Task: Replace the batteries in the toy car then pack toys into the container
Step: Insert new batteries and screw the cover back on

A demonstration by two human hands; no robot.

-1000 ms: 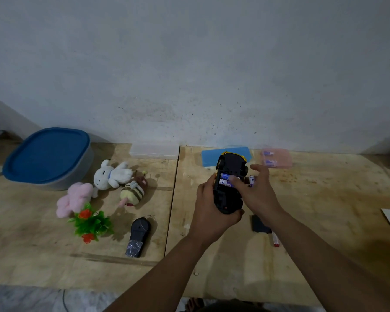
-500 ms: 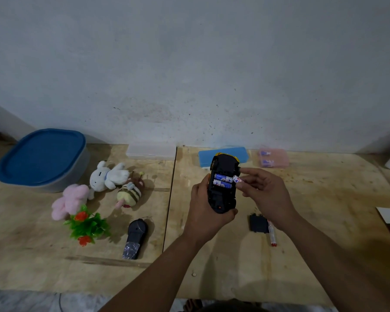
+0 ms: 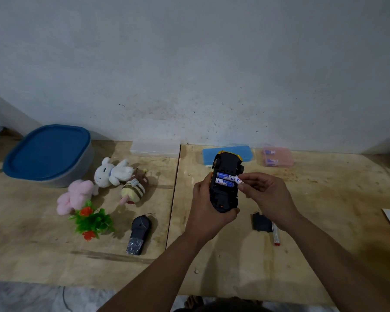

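Currently mid-swap on the batteries. My left hand (image 3: 208, 206) wraps the black toy car with yellow bodywork (image 3: 226, 183), held belly-up above the pale plywood worktop (image 3: 313, 221), fingers curled round its tail end and side. Two blue-and-white cylindrical batteries (image 3: 225, 179) lie side by side in the open bay. My right hand (image 3: 266, 194) pinches a third battery with a white-and-red wrapper (image 3: 238, 180) between thumb and fingertips, at the bay's right edge; the grip is closed tight on it, the other fingers loosely curled.

Judgement: this cell is either going in or coming out; I cannot tell which, nor read the polarity marks.

Notes for doing it well:
- Keep the car level and steady in the left hand so the seated cells do not roll out.
- Check the plus and minus marks before pressing.
- If seating, lead with the end that meets the spring, then push the other end down flat.
- Use light pressure only; small contacts bend easily.

The small black cover plate (image 3: 261, 222) lies on the worktop just beside a red-tipped pen-like tool (image 3: 275, 234), near my right wrist, ready for closing up.

Packing not begun: the grey tub with blue lid (image 3: 47, 154) sits shut at far left, with the plush toys beside it.
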